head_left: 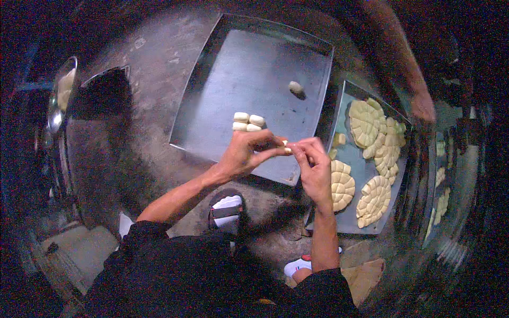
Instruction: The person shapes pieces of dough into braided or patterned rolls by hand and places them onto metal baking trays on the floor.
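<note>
My left hand [248, 150] and my right hand [313, 168] meet over the near right part of a large metal tray [238, 69]. Pinched between their fingertips is a small pale dough piece [287, 148], mostly covered by the fingers. Just beyond my left hand, several smooth oblong dough pieces [247, 122] sit close together on the tray. A lone rounded dough piece [295, 87] lies toward its far right. In a second tray [347, 221], close to my right hand, are flat dough rounds [366, 123] scored into many segments, some irregular at their edges.
At the right, another person's forearm [400, 47] reaches down beside the second tray. A shiny metal bowl [64, 93] with pale contents stands far left. My shoes [227, 209] are on the stained floor [146, 143] below. Cardboard [366, 275] lies at the lower right.
</note>
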The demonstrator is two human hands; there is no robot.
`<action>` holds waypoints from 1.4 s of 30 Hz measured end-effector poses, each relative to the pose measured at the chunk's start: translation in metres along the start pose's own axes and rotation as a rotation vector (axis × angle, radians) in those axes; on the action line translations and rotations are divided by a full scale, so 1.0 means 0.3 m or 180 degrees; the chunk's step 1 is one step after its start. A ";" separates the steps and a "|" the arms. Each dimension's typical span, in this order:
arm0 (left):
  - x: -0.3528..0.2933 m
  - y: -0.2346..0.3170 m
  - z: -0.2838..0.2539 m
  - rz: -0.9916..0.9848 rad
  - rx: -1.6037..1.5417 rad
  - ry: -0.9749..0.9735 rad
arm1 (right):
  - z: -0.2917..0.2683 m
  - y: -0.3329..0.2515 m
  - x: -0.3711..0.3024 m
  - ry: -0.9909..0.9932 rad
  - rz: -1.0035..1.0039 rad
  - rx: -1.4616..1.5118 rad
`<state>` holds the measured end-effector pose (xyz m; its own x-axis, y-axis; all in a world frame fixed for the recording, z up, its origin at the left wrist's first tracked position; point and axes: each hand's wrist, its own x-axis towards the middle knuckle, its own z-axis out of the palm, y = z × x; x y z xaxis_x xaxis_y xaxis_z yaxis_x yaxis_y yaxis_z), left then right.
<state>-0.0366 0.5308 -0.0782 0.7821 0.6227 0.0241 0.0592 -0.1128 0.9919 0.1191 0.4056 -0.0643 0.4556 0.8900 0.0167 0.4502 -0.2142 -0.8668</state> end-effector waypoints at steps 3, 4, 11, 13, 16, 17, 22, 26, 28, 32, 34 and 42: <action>-0.023 -0.041 -0.027 -0.0965 -0.1195 0.0405 | 0.030 -0.070 0.003 0.0025 -0.0264 -0.0201; -0.033 -0.048 -0.034 -0.0944 -0.1405 0.0376 | 0.034 -0.075 0.009 -0.0176 -0.0290 -0.0032; -0.070 -0.057 -0.057 -0.2055 -0.2292 -0.0461 | 0.045 -0.041 0.022 -0.0638 -0.0227 0.0173; -0.068 -0.085 -0.070 -0.1954 -0.2307 -0.0593 | 0.050 -0.005 0.013 -0.0835 -0.0359 0.0651; -0.063 -0.076 -0.090 -0.1659 -0.1488 -0.1025 | 0.041 0.003 0.007 -0.1154 0.0066 0.0799; -0.069 -0.073 -0.077 -0.1302 -0.1077 -0.1005 | 0.041 0.006 0.003 -0.1215 0.0291 0.0847; -0.072 -0.070 -0.025 -0.0917 -0.0134 -0.0924 | 0.057 0.036 -0.010 -0.1286 0.0193 0.0322; -0.091 -0.188 -0.016 -0.2006 -0.1833 -0.0275 | 0.098 -0.049 -0.034 -0.0625 -0.0640 -0.0672; -0.089 -0.221 -0.012 -0.2170 -0.2053 0.0090 | 0.128 -0.036 -0.049 -0.0400 -0.1400 -0.0864; -0.091 -0.261 -0.011 -0.1690 -0.1116 0.0511 | 0.213 0.037 -0.054 -0.0749 -0.1382 -0.1194; -0.083 -0.252 -0.021 -0.1431 -0.0460 0.0400 | 0.226 0.086 0.004 -0.1265 -0.0616 -0.0804; 0.063 -0.299 -0.126 0.0588 0.2213 -0.0234 | 0.292 0.321 0.187 -0.0915 -0.0370 -0.0656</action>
<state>-0.0505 0.5821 -0.1620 0.8558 0.4948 0.1509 0.2838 -0.6930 0.6627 0.1209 0.4701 -0.1906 0.1713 0.9836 -0.0568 0.6447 -0.1555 -0.7485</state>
